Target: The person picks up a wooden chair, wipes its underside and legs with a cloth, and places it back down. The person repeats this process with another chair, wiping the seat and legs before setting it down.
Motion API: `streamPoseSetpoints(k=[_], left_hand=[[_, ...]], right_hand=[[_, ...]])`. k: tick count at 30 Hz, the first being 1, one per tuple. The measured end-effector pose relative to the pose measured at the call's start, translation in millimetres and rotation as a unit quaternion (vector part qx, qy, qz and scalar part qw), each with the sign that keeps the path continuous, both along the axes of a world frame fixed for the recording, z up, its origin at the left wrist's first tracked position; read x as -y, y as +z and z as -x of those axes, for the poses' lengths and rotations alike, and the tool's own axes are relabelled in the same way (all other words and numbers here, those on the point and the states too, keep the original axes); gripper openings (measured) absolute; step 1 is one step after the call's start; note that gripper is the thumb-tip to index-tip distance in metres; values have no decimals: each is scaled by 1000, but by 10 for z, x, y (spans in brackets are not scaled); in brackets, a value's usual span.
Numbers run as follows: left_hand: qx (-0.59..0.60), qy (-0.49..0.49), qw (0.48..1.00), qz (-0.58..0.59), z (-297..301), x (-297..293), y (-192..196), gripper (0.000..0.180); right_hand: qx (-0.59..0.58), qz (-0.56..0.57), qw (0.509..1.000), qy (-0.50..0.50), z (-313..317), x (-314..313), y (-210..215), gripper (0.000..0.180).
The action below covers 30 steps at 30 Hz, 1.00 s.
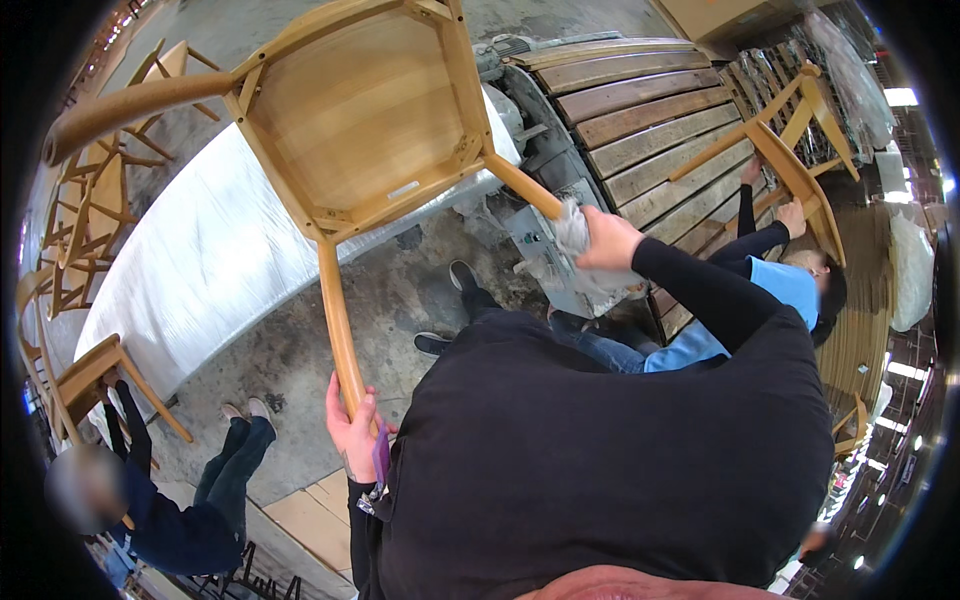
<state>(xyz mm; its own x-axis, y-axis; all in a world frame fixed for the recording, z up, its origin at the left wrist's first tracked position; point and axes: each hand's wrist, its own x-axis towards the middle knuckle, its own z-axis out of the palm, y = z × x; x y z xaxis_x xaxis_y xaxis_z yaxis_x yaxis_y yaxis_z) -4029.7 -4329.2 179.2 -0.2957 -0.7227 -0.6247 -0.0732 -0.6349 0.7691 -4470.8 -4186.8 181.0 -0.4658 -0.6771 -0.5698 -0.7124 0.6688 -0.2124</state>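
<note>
A wooden chair point(360, 110) is tilted up in front of me, its seat underside and corner blocks facing me. My left hand point(352, 428) is closed around the lower part of one leg point(333, 310). At the end of another leg point(525, 187), my right hand point(612, 243) grips a crumpled whitish cloth point(573, 232) pressed round the wood. Whether it is cloth or thin film is hard to tell. Something purple point(381, 455) shows beside my left palm.
A table covered in shiny wrap point(215, 260) stands behind the chair. To the right runs a slatted wooden conveyor point(650, 105) with a grey control box point(545, 245). Co-workers handle chairs at right point(790, 290) and lower left point(185, 520). More chairs point(95, 205) stand far left.
</note>
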Motion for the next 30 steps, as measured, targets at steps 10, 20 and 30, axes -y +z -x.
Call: streamPoseSetpoints(k=[10,20,30], left_hand=[[28,47,998,-12,93,-30,34,62],[100,28,993,-59,50,23,60,48],[123,42,991,-45,170,-18,132,35]], right_hand=[[97,-1,994,-46,876,1904,-1760,73],[359,36,912,-194,244,-269,-120,84],[198,31,967,-157,928,1734,-1947,64]])
